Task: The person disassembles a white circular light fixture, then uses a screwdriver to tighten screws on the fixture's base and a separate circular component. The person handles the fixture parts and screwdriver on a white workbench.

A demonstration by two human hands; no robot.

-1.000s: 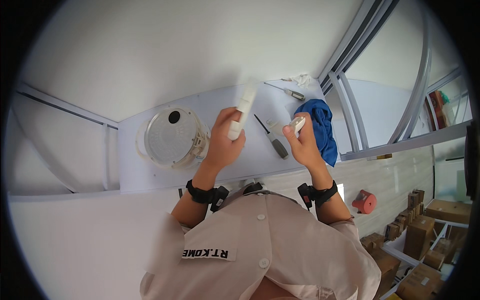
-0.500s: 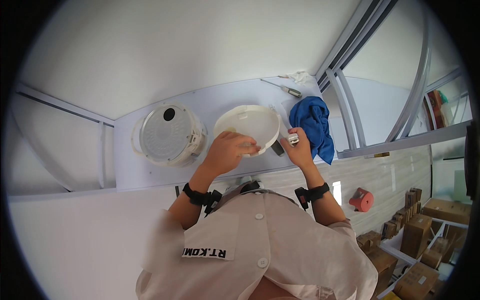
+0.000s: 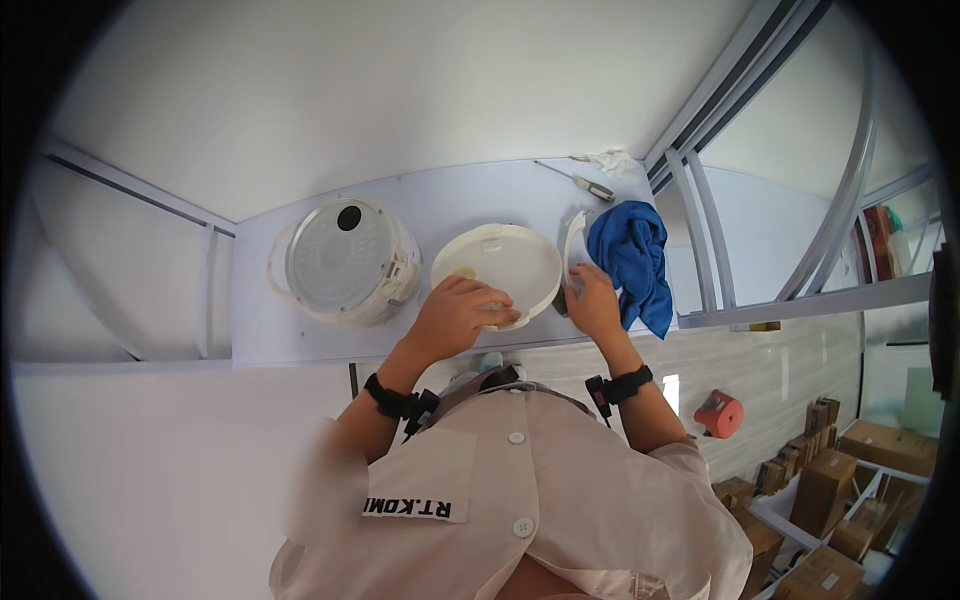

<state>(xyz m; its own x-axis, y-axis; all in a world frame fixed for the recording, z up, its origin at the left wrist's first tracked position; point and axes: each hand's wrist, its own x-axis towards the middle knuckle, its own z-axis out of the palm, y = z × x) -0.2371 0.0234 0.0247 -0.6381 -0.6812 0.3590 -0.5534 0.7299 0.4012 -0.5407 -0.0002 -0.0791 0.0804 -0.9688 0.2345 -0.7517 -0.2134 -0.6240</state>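
Observation:
A shallow round white plastic shell (image 3: 510, 262), open side up, lies on the white table in front of me. My left hand (image 3: 462, 315) grips its near-left rim, fingers reaching over the edge to the inside. Just right of the shell, my right hand (image 3: 593, 303) has its fingers closed round the lower end of a curved white plastic strip (image 3: 573, 240), which points away from me. Part of that strip is hidden by the fingers. A dark grey object (image 3: 561, 303) shows between my right hand and the shell; its kind is unclear.
A round white appliance body (image 3: 345, 258) with a black oval on top stands at the left. Beyond my right hand lie a crumpled blue cloth (image 3: 632, 258), a screwdriver (image 3: 592, 187) and white tissue (image 3: 612, 162). A red stool (image 3: 720, 413) and cardboard boxes (image 3: 825, 490) are on the right.
The small white part in my right hand has turned and now shows as a long strip pointing away. My right hand has rolled over. My left hand stays on the shell; the view has shifted slightly.

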